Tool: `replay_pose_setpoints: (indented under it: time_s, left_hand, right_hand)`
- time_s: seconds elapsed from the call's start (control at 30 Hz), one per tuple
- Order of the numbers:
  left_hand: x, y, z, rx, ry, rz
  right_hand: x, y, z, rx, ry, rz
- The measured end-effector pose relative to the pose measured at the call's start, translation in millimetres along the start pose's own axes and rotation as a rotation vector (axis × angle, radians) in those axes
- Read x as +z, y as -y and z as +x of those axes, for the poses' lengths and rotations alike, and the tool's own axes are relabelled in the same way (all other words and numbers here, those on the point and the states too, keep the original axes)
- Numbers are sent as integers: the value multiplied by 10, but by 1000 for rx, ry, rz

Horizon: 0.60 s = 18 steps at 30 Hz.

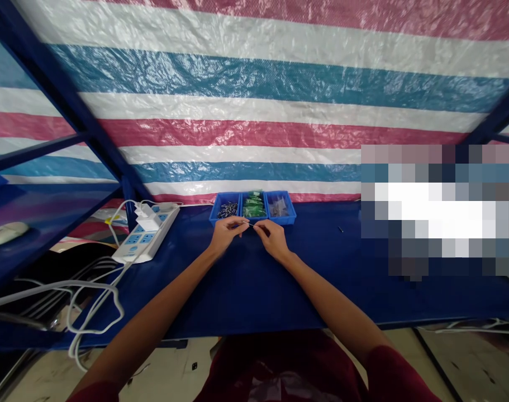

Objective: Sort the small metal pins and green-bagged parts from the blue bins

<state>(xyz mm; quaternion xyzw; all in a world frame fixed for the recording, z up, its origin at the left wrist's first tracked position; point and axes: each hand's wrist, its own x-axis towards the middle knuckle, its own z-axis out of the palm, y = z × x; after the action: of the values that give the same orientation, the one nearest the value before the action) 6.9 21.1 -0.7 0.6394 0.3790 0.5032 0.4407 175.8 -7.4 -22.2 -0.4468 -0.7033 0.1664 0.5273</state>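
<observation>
My left hand and my right hand meet fingertip to fingertip above the blue table, just in front of three small blue bins. Between them runs a thin, slender rod-like piece, pinched by both hands; it is too small to tell its kind. The left bin contains several dark and silvery pen-like small parts. Green packets fill the middle bin. Small clear plastic bags lie in the right bin.
A white power strip with a plugged-in white adapter and looped cables occupies the table's left side. One small dark piece lies to the right on the table. Behind hangs a striped plastic sheet. The far right is pixelated.
</observation>
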Motion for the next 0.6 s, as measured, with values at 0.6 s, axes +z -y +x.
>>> replay_pose_setpoints:
  time_s: [0.6]
  left_hand:
    - [-110,-8,21,155,92,362]
  right_hand:
    - [-4,-14,2,17,-136,-18]
